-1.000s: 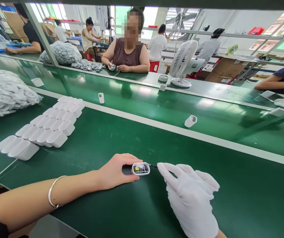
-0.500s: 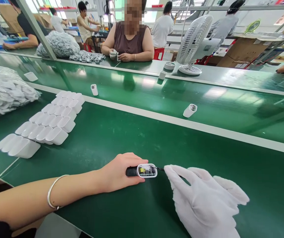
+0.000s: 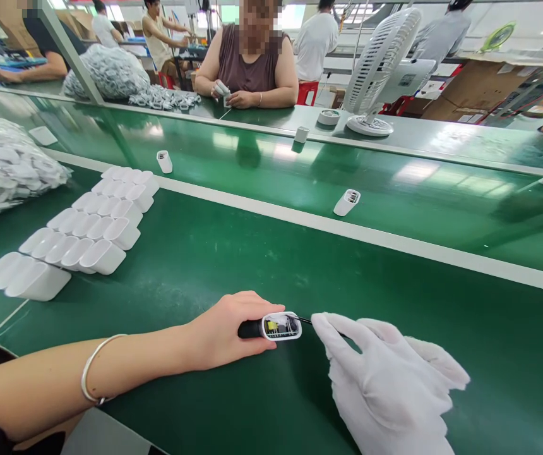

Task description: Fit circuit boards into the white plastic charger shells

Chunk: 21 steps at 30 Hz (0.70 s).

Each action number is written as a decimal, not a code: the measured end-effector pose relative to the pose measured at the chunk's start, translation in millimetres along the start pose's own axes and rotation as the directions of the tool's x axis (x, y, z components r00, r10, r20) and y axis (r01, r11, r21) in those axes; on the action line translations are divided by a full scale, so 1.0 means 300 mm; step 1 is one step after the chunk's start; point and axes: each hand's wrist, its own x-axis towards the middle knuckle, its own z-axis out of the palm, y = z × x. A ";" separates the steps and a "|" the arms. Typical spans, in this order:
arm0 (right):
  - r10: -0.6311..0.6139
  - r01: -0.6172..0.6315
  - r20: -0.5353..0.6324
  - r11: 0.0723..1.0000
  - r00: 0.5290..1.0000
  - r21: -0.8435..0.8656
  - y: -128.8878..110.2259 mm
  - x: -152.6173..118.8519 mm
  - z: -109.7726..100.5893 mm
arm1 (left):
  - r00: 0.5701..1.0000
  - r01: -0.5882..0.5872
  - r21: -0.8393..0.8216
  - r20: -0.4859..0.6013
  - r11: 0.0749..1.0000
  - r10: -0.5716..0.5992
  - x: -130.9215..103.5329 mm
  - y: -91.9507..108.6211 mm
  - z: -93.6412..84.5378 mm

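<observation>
My left hand (image 3: 226,332) is pinching the case (image 3: 281,327) over the bench (image 3: 196,407), open end facing me. My gloved right hand (image 3: 387,373) is pinching the tool (image 3: 305,321); I'm probably working its tip inside, so moving it is calling for steadiness.

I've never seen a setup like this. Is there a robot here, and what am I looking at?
There is no robot: these are a person's own hands, seen by one camera worn on the head, looking forward and down.

The bare left hand holds an open white casing with small parts inside. The gloved right hand holds a thin dark tool that reaches the casing's rim.

On the green bench, rows of white cases stand to the left, near a bulging clear bag of pale pieces. Across from the wearer are a co-worker and a fan.
</observation>
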 end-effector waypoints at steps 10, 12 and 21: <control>-0.080 0.080 0.000 0.997 0.997 -0.016 0.001 0.030 -0.006 | 0.999 -0.046 -0.014 0.002 0.999 0.046 0.012 0.005 -0.008; -0.062 0.062 -0.009 0.998 0.998 -0.016 0.006 0.025 -0.009 | 0.999 -0.046 -0.008 0.019 0.999 0.046 0.013 0.004 -0.013; -0.100 0.101 0.024 0.994 0.995 -0.035 0.009 0.023 -0.010 | 0.999 -0.032 -0.023 0.031 0.999 0.033 0.008 0.001 -0.014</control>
